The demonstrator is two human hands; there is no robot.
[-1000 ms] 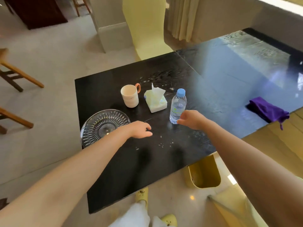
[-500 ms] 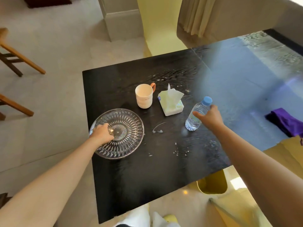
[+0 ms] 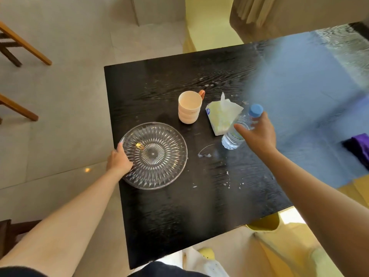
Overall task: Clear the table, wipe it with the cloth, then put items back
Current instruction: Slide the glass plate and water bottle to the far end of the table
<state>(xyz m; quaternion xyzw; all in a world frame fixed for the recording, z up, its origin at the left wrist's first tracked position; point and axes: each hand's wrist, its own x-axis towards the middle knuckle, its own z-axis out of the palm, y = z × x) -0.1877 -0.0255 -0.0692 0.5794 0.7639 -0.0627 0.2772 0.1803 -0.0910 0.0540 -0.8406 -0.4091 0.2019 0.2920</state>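
On the black table [image 3: 179, 216] a cut-glass plate [image 3: 157, 156] lies near the left edge, and my left hand [image 3: 119, 159] grips its left rim. A cream mug [image 3: 189, 110] with an orange handle stands behind it. To the mug's right lies a tissue pack [image 3: 221, 116] with a tissue sticking up. My right hand [image 3: 257, 134] is closed around a clear water bottle [image 3: 233, 136] with a blue cap, tilted and lifted off the table. The purple cloth [image 3: 359, 146] lies at the right edge of the view. Crumbs and a wet ring mark the tabletop.
A yellow chair [image 3: 207, 33] stands behind the table and another yellow seat [image 3: 279, 248] at the near right. Wooden chair legs [image 3: 22, 45] show on the left over the tiled floor. Curtains [image 3: 257, 9] hang at the back.
My left hand went from the table's middle to the plate's left rim and took hold. My right hand closed on the bottle, tilted it and lifted it. The camera moved closer.
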